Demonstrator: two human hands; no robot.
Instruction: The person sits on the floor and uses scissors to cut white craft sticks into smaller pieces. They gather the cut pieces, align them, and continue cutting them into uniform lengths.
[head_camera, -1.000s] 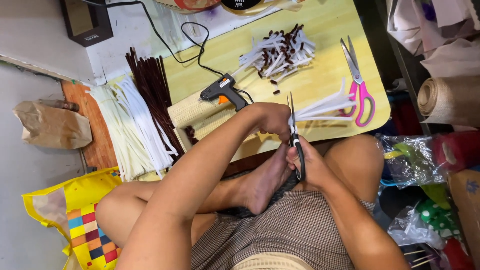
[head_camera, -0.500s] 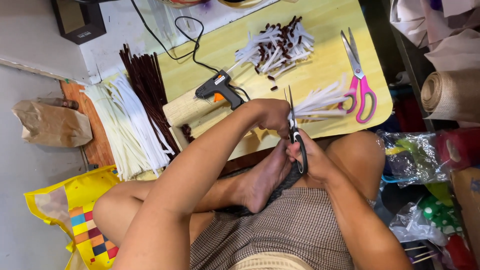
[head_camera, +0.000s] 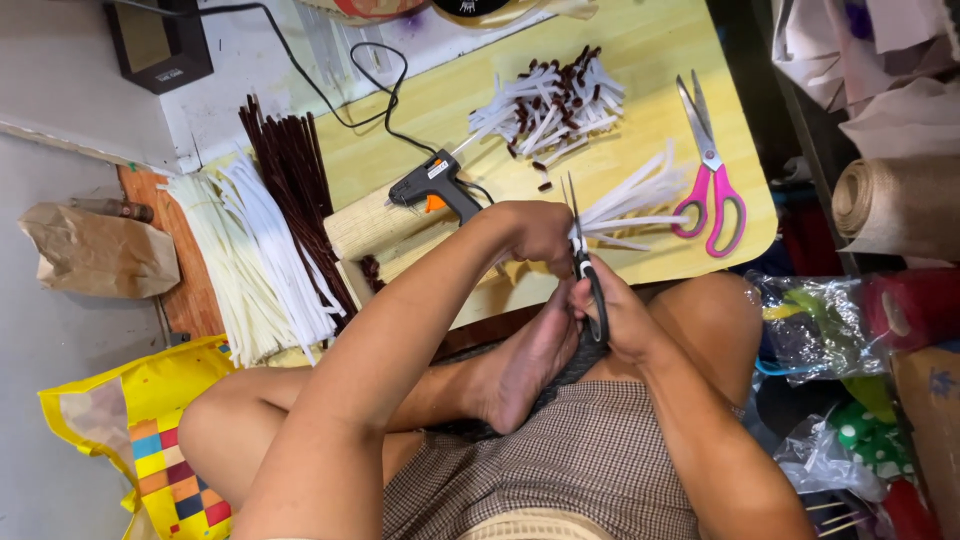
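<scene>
Yellow bag (head_camera: 130, 440) at seven o'clock shows nothing of its contents. Black scissors (head_camera: 585, 265) sit at centre, gripped by the right hand (head_camera: 620, 320) with blades pointing to twelve. Closed left hand (head_camera: 540, 232) pinches white strips (head_camera: 640, 205) (fanning toward two o'clock) against the blades, over the table (head_camera: 640, 60).

We see pink scissors (head_camera: 712, 178), a black glue gun (head_camera: 432, 187), dark brown sticks (head_camera: 295, 190) and a yellow bag (head_camera: 150, 450).
</scene>
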